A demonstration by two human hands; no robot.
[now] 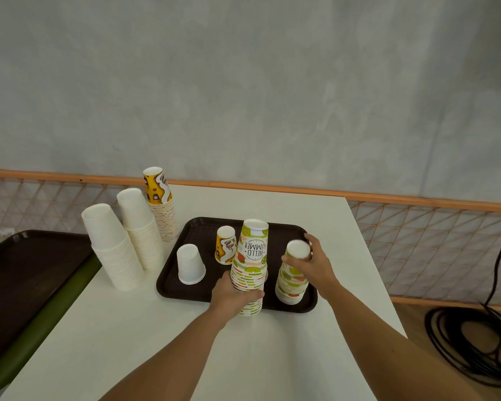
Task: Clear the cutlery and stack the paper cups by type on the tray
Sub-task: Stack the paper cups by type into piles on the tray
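Cups, all mouth down, fill the head view. The dark tray (284, 230) lies on the white table (272, 357) toward its far edge. On the tray a single white cup (191, 264) stands near the left edge and a single yellow cup (225, 248) just beyond it.

The left hand (235, 296) has its fingers wrapped round the lower part of the tall summer stack (250, 256) at the tray's near edge. The right hand (315, 261) pinches the top of the short summer stack (291, 285) at the near right corner, thumb on the near side and fingers behind.

Both stacks are upright and close beside each other without touching, the tall one to the left. Joining them would probably mean lifting one above the other's closed top and lowering it straight down; the short stack looks the lighter lift, and the right hand is already on it.

The tall stack's foot overlaps the tray's near rim, so I cannot tell whether it rests on the tray, rests on the table or is lifted. The cup under the right fingers is blurred, so it may be seated or already loose. No cutlery shows.

Off the tray, by the table's left edge, stand two white stacks (110, 247) and a yellow stack (159, 204). A second tray (26, 285) lies beyond that edge.
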